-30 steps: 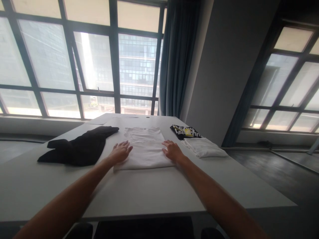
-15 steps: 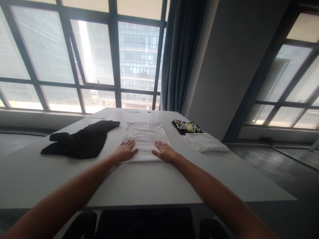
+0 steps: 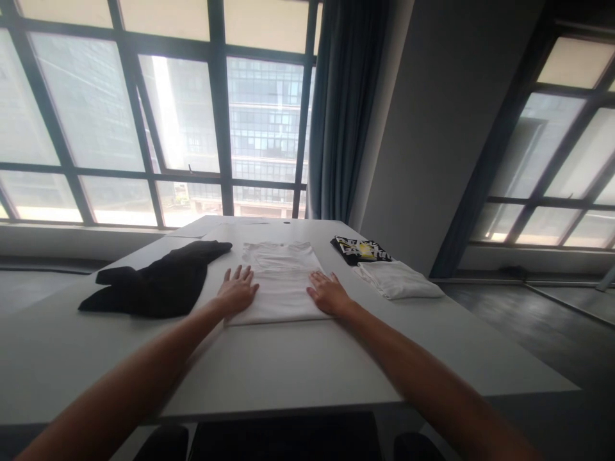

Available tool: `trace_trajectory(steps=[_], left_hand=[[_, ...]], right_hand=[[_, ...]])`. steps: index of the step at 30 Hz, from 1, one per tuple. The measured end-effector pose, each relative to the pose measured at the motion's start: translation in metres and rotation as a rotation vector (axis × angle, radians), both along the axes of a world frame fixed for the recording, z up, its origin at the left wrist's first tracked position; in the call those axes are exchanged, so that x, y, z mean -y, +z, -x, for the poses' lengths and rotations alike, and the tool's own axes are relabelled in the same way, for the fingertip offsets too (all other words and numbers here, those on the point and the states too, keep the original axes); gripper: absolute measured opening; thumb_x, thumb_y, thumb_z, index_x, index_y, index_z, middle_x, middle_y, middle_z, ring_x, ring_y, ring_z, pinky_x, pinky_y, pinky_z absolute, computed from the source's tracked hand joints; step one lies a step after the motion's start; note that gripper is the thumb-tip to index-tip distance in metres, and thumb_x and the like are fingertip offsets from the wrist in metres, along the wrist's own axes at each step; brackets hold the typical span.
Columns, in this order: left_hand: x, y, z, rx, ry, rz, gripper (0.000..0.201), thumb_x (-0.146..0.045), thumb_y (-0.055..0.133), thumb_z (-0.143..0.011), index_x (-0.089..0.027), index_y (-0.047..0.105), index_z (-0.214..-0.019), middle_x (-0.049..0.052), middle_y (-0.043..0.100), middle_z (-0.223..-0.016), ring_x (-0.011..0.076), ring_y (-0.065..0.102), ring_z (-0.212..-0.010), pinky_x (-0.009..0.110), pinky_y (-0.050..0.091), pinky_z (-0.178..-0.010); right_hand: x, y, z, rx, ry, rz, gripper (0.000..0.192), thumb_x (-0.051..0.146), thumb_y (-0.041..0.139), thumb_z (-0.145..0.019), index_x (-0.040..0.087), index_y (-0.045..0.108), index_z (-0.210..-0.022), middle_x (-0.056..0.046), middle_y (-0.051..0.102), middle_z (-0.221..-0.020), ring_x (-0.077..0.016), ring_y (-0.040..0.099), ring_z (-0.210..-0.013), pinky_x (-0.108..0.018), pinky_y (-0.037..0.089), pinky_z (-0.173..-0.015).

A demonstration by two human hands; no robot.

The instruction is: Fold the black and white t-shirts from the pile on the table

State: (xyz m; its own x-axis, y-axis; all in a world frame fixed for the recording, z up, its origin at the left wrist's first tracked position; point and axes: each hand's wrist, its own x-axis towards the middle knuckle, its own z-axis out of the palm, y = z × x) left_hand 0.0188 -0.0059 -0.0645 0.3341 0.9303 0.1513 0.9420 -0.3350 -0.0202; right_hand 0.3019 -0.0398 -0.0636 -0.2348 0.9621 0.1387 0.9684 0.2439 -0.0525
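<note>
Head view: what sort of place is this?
Probably an office or studio room high in a city: tall windows facing a tower block, a long white table and folded shirts, one white shirt under both hands.

White garment [image 3: 281, 282] under the fingers [image 3: 240, 276]: matt, smooth cloth. Black garment [image 3: 154, 282] beside them: matt cloth. Table [image 3: 288, 365]: smooth, matt.

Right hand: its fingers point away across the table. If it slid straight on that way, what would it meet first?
The right hand already lies on the white folded garment; straight ahead is only more of that cloth, then probably bare table.
</note>
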Motion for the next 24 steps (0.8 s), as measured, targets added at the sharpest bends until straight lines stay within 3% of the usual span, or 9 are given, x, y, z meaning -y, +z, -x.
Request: trace_trajectory(steps=[4,7,10,15,19,24], left_hand=[[0.012,-0.008,-0.024,0.053,-0.26,0.093,0.066,-0.055,0.018,-0.098,-0.018,0.031,-0.151,0.01,0.02,-0.16,0.0267,0.015,-0.148,0.051,0.012,-0.117],[0.007,-0.011,-0.023,0.079,-0.346,0.177,0.067,-0.059,0.019,-0.097,-0.021,0.031,-0.151,0.008,0.022,-0.159,0.023,0.016,-0.148,0.047,0.014,-0.118],[-0.01,-0.012,-0.006,0.112,-0.306,0.159,0.065,-0.059,0.024,-0.096,-0.022,0.035,-0.149,0.007,0.024,-0.159,0.0221,0.017,-0.148,0.044,0.016,-0.118],[-0.037,-0.017,0.022,0.213,-0.078,0.036,0.054,-0.047,0.031,-0.097,-0.022,0.043,-0.143,0.008,0.035,-0.155,0.0238,0.029,-0.144,0.045,0.022,-0.116],[-0.045,-0.019,0.026,0.254,-0.004,-0.064,0.046,-0.04,0.039,-0.095,-0.02,0.052,-0.134,0.011,0.053,-0.142,0.0254,0.048,-0.13,0.04,0.034,-0.109],[-0.047,-0.018,0.027,0.257,-0.014,-0.106,0.041,-0.037,0.041,-0.094,-0.02,0.058,-0.128,0.011,0.06,-0.13,0.0257,0.054,-0.12,0.037,0.04,-0.102]], right_hand=[[-0.02,0.003,0.021,0.015,0.141,0.051,0.06,0.043,0.029,-0.097,0.016,0.032,-0.151,-0.009,0.025,-0.158,-0.0219,0.02,-0.146,-0.047,0.008,-0.118],[-0.045,0.005,0.027,0.022,0.093,0.156,0.062,0.048,0.027,-0.098,0.018,0.028,-0.153,-0.008,0.02,-0.16,-0.0233,0.016,-0.147,-0.051,0.008,-0.117],[-0.067,0.008,0.019,0.014,-0.001,0.146,0.058,0.047,0.03,-0.098,0.018,0.037,-0.149,-0.011,0.031,-0.156,-0.026,0.028,-0.143,-0.051,0.017,-0.115],[-0.094,0.018,0.005,-0.071,0.039,0.007,0.04,0.038,0.057,-0.088,0.018,0.065,-0.121,-0.012,0.066,-0.12,-0.023,0.061,-0.108,-0.031,0.043,-0.092],[-0.108,0.02,0.009,-0.172,0.075,0.042,0.031,0.032,0.064,-0.083,0.016,0.071,-0.109,-0.009,0.071,-0.099,-0.0177,0.064,-0.084,-0.024,0.044,-0.073],[-0.114,0.016,0.014,-0.231,0.129,0.015,0.02,0.023,0.062,-0.084,0.016,0.075,-0.097,-0.007,0.072,-0.091,-0.016,0.063,-0.078,-0.022,0.043,-0.07]])
